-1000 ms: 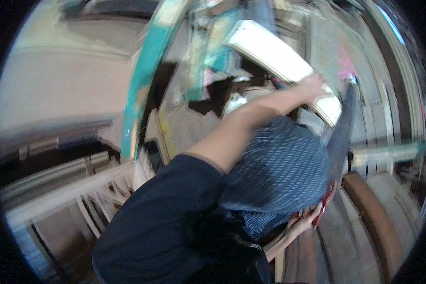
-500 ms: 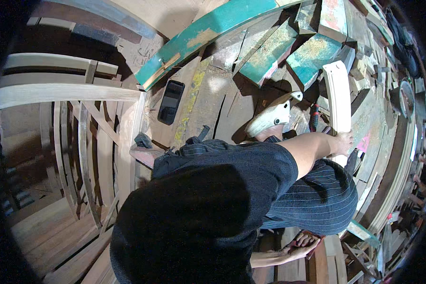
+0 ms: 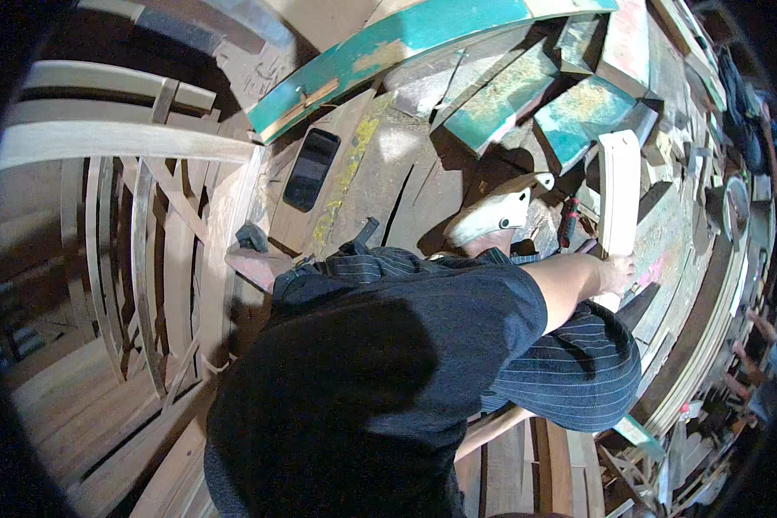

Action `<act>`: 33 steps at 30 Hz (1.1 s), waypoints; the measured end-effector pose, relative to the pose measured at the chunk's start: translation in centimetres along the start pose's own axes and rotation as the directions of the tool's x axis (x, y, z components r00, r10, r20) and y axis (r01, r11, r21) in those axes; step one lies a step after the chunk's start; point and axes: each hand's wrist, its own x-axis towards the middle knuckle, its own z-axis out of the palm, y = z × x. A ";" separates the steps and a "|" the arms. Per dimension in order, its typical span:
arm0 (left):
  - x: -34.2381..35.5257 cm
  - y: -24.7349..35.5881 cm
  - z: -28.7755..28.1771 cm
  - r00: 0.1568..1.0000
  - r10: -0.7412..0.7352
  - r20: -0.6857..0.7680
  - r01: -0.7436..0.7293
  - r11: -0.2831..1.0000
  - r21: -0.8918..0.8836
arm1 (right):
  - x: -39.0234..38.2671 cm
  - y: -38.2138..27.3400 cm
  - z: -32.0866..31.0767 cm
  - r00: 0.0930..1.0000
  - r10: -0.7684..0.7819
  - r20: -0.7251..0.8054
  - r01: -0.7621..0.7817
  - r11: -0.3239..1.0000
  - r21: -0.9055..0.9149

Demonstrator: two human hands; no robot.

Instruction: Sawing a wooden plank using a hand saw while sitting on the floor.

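My left hand point(image 3: 615, 274) is closed around the lower end of a pale, slightly curved piece of wood point(image 3: 618, 186), which points away from me. Beside it lies a red-and-black handled tool point(image 3: 568, 223), its working end hard to make out. My right forearm point(image 3: 494, 429) passes under the raised knee in striped trousers point(image 3: 570, 367). That knee hides my right hand and anything it may hold. Left of the tool, against my foot, is a white piece with dark round holes point(image 3: 496, 211).
A long curved green board point(image 3: 397, 47) arches across the far side. A black phone point(image 3: 311, 170) lies on the planks. Several green-painted blocks point(image 3: 505, 104) sit beyond my foot. A slatted wooden frame point(image 3: 129, 138) stands left, and wood scraps point(image 3: 665, 449) crowd the right.
My right hand, which showed below the knee closed around something reddish, has gone behind the knee. My left hand stays on the pale wood. The view has shifted slightly.
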 end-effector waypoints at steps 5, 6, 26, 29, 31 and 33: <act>-0.5 0.2 1.2 1.000 0.007 0.011 -0.007 0.999 -0.043 | -1.1 -0.2 1.3 0.999 0.037 0.024 -0.036 0.999 -0.037; -1.2 0.0 1.6 1.000 -0.014 0.011 0.015 0.998 -0.057 | -0.1 0.2 0.5 0.999 0.036 0.031 -0.035 0.998 -0.047; 0.4 0.4 0.1 0.988 0.150 0.025 -0.141 0.965 -0.219 | -1.3 3.9 2.0 0.973 0.030 -0.229 -0.017 0.998 0.059; -1.3 -1.7 -0.4 0.967 0.154 0.201 -0.107 0.968 -0.226 | -5.2 1.6 2.7 0.974 0.202 -0.100 -0.180 0.965 0.193; -1.3 -2.0 -1.9 0.974 0.159 0.163 -0.140 0.983 -0.120 | -4.8 1.7 1.3 0.992 0.116 0.048 -0.125 0.950 0.286; -2.4 -3.0 -2.3 0.969 0.119 0.216 -0.101 0.991 -0.093 | -4.3 1.7 2.3 0.987 0.155 -0.052 -0.142 0.971 0.191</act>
